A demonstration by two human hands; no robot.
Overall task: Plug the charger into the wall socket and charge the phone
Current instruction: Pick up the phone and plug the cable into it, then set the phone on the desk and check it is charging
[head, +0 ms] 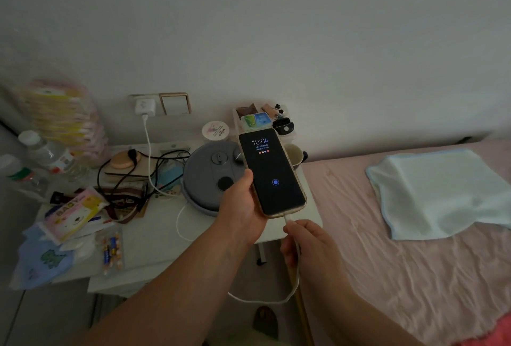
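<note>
My left hand [240,206] holds the phone [272,173] by its left edge above the bedside table; its screen is lit and reads 10:04. My right hand [307,246] pinches the white cable [149,157] just below the phone, where the cable's plug sits in the phone's bottom port. The cable loops down below my hands and runs across the table up to the white charger [145,107], which sits in the wall socket [133,97].
The white bedside table [154,238] is crowded: a grey round lidded pot [206,177], tangled black cords [130,177], water bottles [47,153], wipes packs, a cream jar. A light switch [175,104] sits beside the socket. A pink bed [401,257] with a folded towel [439,193] lies to the right.
</note>
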